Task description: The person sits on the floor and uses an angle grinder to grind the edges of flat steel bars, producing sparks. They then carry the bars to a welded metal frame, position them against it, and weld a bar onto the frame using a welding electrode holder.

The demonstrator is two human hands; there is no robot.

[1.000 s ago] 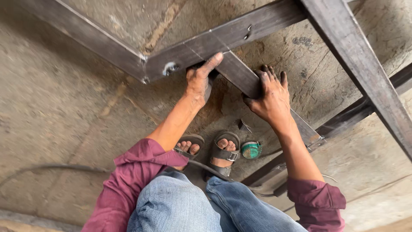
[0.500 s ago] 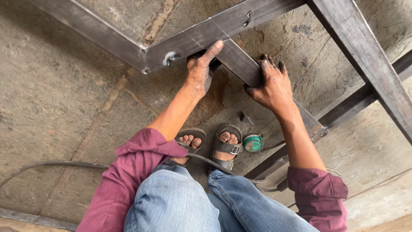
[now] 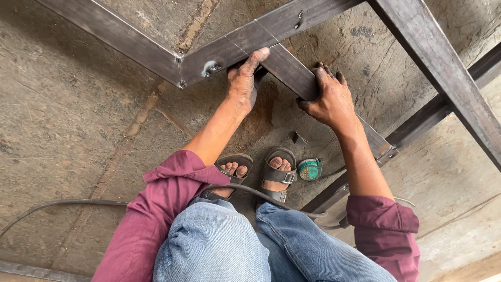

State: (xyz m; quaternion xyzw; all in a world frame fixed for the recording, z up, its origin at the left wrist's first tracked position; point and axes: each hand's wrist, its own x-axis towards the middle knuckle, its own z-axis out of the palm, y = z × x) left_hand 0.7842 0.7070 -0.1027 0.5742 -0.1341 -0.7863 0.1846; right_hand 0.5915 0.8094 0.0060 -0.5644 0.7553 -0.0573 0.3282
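L hand [image 3: 241, 83] & R hand [image 3: 330, 100] both grip dark steel bar [image 3: 292, 73] — green round tape [image 3: 310, 169] by sandals.

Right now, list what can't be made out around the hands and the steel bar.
- Head view: the left hand covers the spot where the diagonal bar meets the frame; the joint there is hidden.
- The right hand wraps the bar; its palm side is hidden.
- The frame runs off the top and right edges.
- The green tool by the sandals is too small to tell.
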